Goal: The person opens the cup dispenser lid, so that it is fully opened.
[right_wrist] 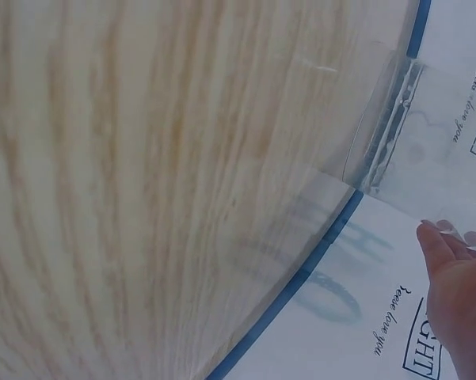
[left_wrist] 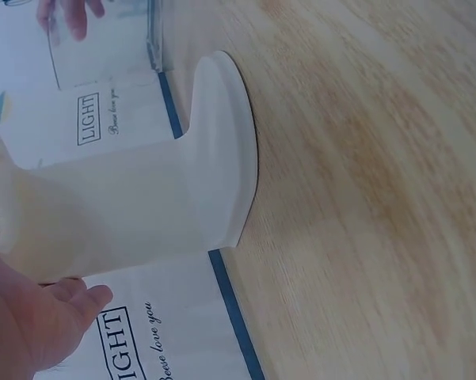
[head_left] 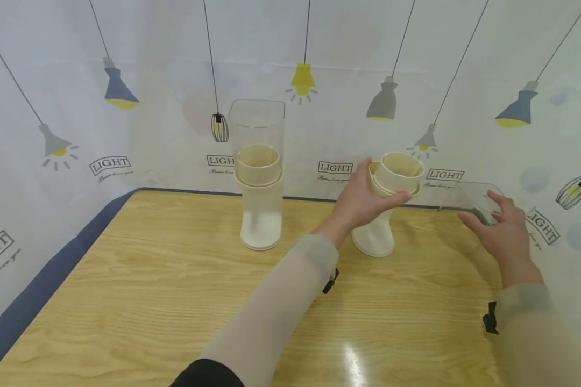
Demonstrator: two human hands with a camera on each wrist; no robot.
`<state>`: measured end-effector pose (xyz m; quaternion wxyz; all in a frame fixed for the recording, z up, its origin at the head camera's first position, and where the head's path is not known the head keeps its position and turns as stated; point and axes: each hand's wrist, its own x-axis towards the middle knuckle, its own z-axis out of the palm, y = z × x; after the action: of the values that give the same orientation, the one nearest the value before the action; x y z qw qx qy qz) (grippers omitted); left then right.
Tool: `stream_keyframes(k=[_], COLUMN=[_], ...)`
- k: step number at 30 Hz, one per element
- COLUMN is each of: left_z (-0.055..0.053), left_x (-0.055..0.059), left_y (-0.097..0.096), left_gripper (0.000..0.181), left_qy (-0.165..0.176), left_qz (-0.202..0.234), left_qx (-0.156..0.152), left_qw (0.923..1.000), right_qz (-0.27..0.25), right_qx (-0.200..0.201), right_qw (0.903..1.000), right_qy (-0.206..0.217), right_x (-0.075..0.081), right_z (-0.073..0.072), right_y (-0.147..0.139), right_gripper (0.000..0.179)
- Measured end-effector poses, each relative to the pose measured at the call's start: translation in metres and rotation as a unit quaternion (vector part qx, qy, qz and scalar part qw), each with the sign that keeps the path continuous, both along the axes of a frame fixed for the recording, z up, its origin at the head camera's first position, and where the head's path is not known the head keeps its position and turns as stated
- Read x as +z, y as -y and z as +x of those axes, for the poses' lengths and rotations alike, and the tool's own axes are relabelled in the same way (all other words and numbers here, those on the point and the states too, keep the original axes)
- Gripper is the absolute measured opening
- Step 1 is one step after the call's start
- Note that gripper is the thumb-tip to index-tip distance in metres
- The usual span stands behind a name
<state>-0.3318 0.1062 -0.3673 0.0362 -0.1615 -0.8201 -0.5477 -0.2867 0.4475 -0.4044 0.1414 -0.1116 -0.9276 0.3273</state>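
My left hand (head_left: 360, 198) grips the upper part of a cream-white stand (head_left: 374, 236), thumb across the front and fingers round the left side. A round cream ring (head_left: 401, 171) tops this stand. The left wrist view shows the stand's column (left_wrist: 119, 210) and its rounded foot (left_wrist: 226, 150) at the wooden surface. To the right, my right hand (head_left: 505, 231) holds a clear, see-through container (head_left: 476, 192) between thumb and fingers, apart from the stand. In the right wrist view the container's thick, shiny end (right_wrist: 392, 127) points away from the hand (right_wrist: 463, 305).
A second, similar stand (head_left: 261, 226) stands upright left of centre, with a tall clear container (head_left: 256, 121) on top around its cream ring. Behind the wooden table (head_left: 150, 279) hangs a white cloth (head_left: 174, 97) printed with lamps.
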Motion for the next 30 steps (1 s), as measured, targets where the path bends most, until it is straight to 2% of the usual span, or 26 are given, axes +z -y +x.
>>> stream_keyframes(k=[6,14,26,30], left_z=[0.001,0.002,0.004,0.004], left_x=[-0.002,0.000,0.000,0.001], left_y=[-0.001,0.000,-0.001,0.000], left_gripper=[0.126,0.126,0.127,0.130], left_qy=[-0.003,-0.001,0.012,0.017], left_qz=[-0.005,-0.012,-0.005,0.001], left_qx=[0.001,0.001,0.004,-0.003], left_qw=[1.0000,0.9999,0.9999,0.9998], right_qz=[-0.009,-0.019,0.012,0.018], right_qx=[0.011,0.017,0.031,0.029], right_qw=[0.9999,0.9997,0.9994,0.9994], right_qy=[0.002,0.004,-0.010,-0.011], right_x=[-0.001,0.001,0.001,0.002], right_z=[0.002,-0.001,-0.003,-0.002], right_y=[0.001,0.017,0.033,0.034], right_gripper=[0.101,0.103,0.105,0.107])
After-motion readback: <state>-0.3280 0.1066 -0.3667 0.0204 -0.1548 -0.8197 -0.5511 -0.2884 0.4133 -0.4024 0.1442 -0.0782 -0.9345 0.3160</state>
